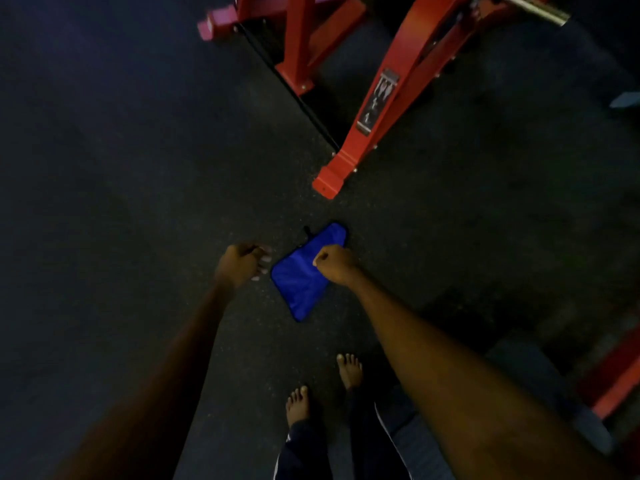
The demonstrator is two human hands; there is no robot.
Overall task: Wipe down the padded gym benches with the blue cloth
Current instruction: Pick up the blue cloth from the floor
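The left grip [242,263] hangs slack at 9 o'clock of the blue cloth [298,289], fingers loosely curled, holding nothing. The cloth shows dead centre against the dark floor [121,168], with no pad under it. At its 2 o'clock edge the right grip [334,263] is balled into a fist; whether it pinches the fabric I cannot tell. A red machine frame [374,109] stands at 1 o'clock. This looks like fetching the cloth. Next comes a sure hold, then carrying it to the padded benches.
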